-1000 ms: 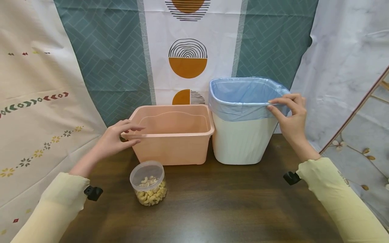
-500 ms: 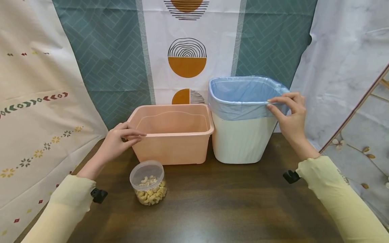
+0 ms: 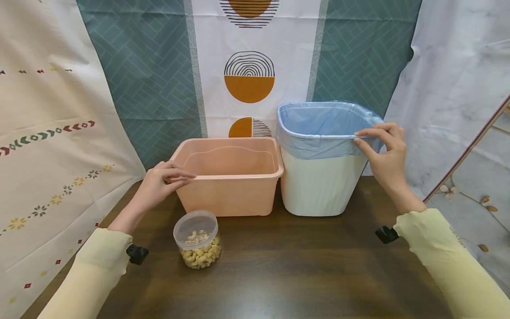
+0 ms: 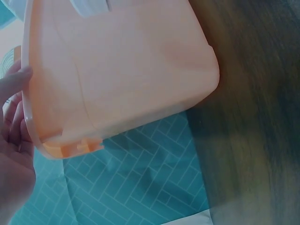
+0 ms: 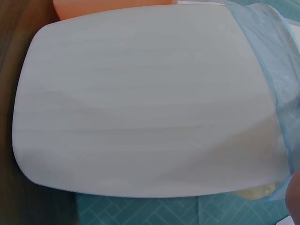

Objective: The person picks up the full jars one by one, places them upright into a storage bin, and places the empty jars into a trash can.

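A peach plastic tub (image 3: 229,197) stands on the dark wooden table, and my left hand (image 3: 159,184) pinches its rim near the front left corner. In the left wrist view the thumb (image 4: 18,82) lies on the near side of that rim, with the fingers past it. To the tub's right stands a white trash bin (image 3: 316,188), lined with a blue plastic bag (image 3: 318,146) folded down over its edge. My right hand (image 3: 386,153) pinches the bin's bag-covered rim at the front right. Only a sliver of this hand shows in the right wrist view.
A clear jar (image 3: 198,241) with a translucent lid and cashews inside sits on the table (image 3: 279,266), in front of the tub's left part. Patterned cloths hang behind and on both sides. The tub's right end is close against the bin.
My left hand has come slightly right and closed from a loose spread to a pinch on the tub's rim. My right hand keeps its hold on the bin. The view shifted slightly.
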